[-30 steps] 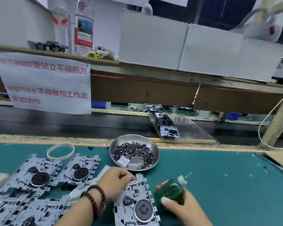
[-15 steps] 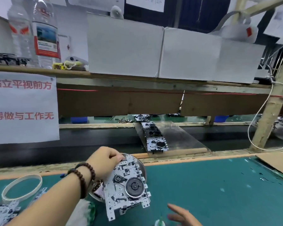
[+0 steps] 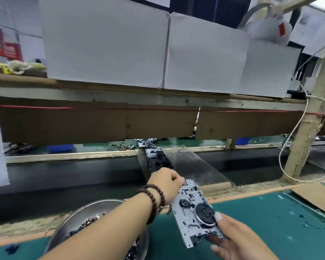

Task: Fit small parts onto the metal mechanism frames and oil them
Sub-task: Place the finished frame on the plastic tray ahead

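Observation:
A metal mechanism frame (image 3: 194,212) with a black round wheel is held in the air above the green bench, near its far edge. My left hand (image 3: 166,185) grips the frame's far end, a bead bracelet on the wrist. My right hand (image 3: 233,237) holds the near end, thumb on the wheel and fingers under the plate. Below my left forearm sits a round steel dish (image 3: 94,211) of small dark parts. The oil bottle is out of view.
A sloped clear chute (image 3: 193,166) with more frames (image 3: 158,156) in a row bridges the dark conveyor belt (image 3: 64,177) ahead. A wooden post (image 3: 306,128) with a white cord stands at right. Cardboard (image 3: 315,194) lies on the green mat (image 3: 261,222).
My left hand has carried the frame up and away from the bench toward the chute. My right hand has come up and taken hold of its near end. The view has tilted up.

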A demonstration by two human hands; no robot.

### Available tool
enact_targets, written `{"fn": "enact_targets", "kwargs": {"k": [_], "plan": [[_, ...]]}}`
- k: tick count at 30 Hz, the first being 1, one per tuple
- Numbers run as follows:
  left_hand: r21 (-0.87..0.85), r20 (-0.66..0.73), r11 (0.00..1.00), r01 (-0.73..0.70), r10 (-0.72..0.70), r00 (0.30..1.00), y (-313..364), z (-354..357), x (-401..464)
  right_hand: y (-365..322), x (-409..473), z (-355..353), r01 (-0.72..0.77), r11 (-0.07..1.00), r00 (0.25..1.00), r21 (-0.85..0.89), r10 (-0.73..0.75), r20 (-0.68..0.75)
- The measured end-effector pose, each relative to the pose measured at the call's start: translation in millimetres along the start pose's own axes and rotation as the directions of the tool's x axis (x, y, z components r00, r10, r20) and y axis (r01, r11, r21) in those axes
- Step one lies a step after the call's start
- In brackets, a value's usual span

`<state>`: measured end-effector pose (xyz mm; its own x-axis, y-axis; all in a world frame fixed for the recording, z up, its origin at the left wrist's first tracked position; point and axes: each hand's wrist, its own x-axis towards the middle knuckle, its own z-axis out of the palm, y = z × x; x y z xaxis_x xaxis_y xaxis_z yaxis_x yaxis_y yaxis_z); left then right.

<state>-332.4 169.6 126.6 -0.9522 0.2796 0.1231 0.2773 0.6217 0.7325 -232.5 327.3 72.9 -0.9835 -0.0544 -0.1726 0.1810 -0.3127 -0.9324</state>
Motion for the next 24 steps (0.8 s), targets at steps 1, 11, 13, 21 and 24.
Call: {"fn": "enact_targets", "kwargs": {"k": [1,11,13,21,24], "plan": [[0.017,0.023,1.0,-0.015,0.015,1.0,4,4,8,-3,6,-5,0.009,0.999,0.999,0.038,-0.008,-0.037],[0.035,-0.1,0.998,-0.044,0.048,0.994,-52,17,0,-32,119,-44,-0.015,0.996,0.942,-0.085,-0.014,-0.336],[-0.01,-0.092,0.999,-0.03,0.029,0.995,-62,16,-1,-30,140,-44,-0.05,0.989,0.932,-0.139,-0.004,-0.363],[-0.285,0.062,0.95,0.127,-0.114,0.992,-50,42,32,-21,160,-54,-0.039,0.994,0.907,-0.107,-0.01,-0.422],[-0.217,0.123,0.97,0.112,-0.087,0.989,-42,60,43,-19,159,-57,-0.038,0.995,0.903,-0.089,-0.004,-0.43]]}}
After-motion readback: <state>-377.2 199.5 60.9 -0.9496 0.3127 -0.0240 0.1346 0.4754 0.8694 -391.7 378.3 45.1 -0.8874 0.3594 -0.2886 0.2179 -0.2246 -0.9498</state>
